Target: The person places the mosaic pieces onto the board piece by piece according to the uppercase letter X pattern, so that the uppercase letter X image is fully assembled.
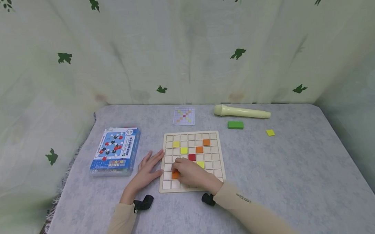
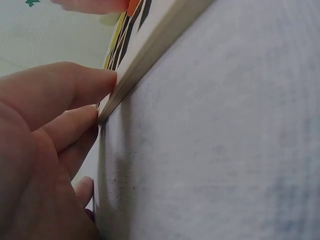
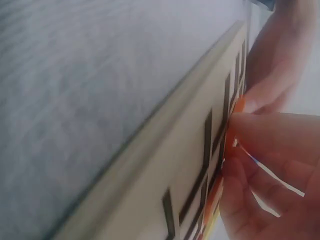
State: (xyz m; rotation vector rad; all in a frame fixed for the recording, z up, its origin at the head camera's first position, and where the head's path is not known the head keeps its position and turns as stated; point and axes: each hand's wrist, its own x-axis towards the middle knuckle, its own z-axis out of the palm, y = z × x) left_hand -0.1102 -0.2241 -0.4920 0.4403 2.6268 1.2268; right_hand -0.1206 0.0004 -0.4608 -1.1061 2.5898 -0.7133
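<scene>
A wooden grid board [image 1: 191, 133] lies flat on the table, with yellow, orange and red square tiles in a crossing pattern. At its lower left, my right hand [image 1: 192, 172] pinches an orange tile [image 1: 175, 175] between thumb and fingertips, right at a grid square. The same orange tile [image 3: 230, 142] shows between the fingers in the right wrist view. My left hand [image 1: 147, 171] has its fingers spread, fingertips touching the board's left edge. A red tile [image 1: 192, 157] sits near the middle, and a yellow tile [image 1: 200, 164] lies just above my right hand, which covers several squares.
Behind the board lies a pattern card [image 1: 183, 116]. A pale yellow microphone-shaped tube [image 1: 241, 111], a green block [image 1: 235, 125] and a loose yellow tile [image 1: 270, 132] are at the back right. A blue boxed set [image 1: 115, 152] stands left of my left hand.
</scene>
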